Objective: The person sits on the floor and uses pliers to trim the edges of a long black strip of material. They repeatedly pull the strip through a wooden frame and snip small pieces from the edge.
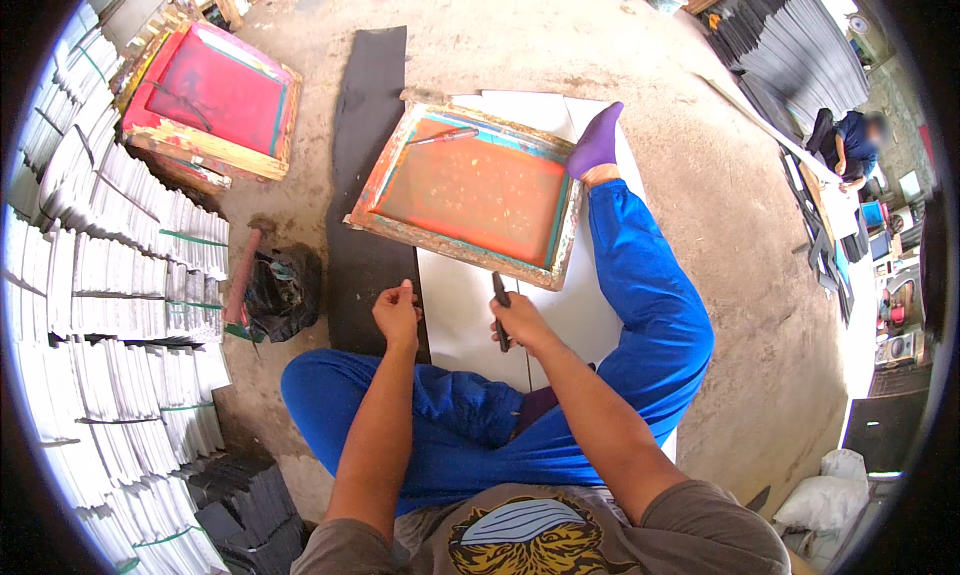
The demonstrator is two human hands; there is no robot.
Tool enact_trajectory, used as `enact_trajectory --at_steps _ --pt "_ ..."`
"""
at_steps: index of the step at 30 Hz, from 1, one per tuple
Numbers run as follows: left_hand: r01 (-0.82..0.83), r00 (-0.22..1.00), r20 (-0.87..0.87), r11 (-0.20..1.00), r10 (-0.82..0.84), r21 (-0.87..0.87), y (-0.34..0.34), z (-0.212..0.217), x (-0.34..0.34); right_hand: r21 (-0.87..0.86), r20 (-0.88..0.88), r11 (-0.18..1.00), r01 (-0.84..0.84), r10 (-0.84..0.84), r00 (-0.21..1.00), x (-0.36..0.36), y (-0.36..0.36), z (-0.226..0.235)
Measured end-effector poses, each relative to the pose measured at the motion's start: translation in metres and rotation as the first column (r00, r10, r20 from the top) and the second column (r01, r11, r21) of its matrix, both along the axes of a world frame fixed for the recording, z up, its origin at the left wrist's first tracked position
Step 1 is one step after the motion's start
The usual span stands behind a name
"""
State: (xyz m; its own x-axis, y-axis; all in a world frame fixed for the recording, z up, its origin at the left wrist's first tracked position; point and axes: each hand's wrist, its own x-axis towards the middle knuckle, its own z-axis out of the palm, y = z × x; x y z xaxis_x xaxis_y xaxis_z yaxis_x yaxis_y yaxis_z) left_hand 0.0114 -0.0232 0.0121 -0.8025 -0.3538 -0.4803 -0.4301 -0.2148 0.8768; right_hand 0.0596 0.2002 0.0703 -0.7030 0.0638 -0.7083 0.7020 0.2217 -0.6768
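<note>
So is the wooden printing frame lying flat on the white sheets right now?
No, the wooden printing frame is tilted, its near edge raised above the white sheets, propped by the purple-socked foot.

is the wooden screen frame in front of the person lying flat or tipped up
Tipped up, it seems: the wooden screen frame lies over the white sheets, its near edge looking lifted above them. Neither hand touches it; how high, cannot tell.

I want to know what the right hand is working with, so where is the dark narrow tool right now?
In the head view the dark narrow tool is gripped in the right hand, just right of centre, over the white sheet at the near edge of the wooden screen frame.
</note>
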Motion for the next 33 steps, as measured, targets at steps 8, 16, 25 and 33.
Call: enact_trajectory --at_steps 8,16,25,33 --pt "-0.143 0.989 -0.044 0.986 0.139 -0.086 -0.008 -0.006 -0.005 0.025 0.016 0.993 0.117 -0.118 0.993 -0.020 0.024 -0.003" --pt "-0.127 0.992 -0.028 0.991 0.126 -0.050 -0.001 0.000 -0.006 0.063 0.116 0.991 0.120 -0.127 0.985 -0.038 0.020 0.011" --pt "-0.082 0.996 -0.047 0.996 0.080 -0.046 0.004 -0.004 -0.006 0.361 0.033 0.933 0.009 -0.022 0.999 -0.033 0.008 -0.017" --pt "-0.042 0.999 -0.033 0.997 0.040 -0.070 0.004 0.000 -0.007 0.411 -0.041 0.908 0.085 -0.074 0.996 -0.027 -0.003 0.001"
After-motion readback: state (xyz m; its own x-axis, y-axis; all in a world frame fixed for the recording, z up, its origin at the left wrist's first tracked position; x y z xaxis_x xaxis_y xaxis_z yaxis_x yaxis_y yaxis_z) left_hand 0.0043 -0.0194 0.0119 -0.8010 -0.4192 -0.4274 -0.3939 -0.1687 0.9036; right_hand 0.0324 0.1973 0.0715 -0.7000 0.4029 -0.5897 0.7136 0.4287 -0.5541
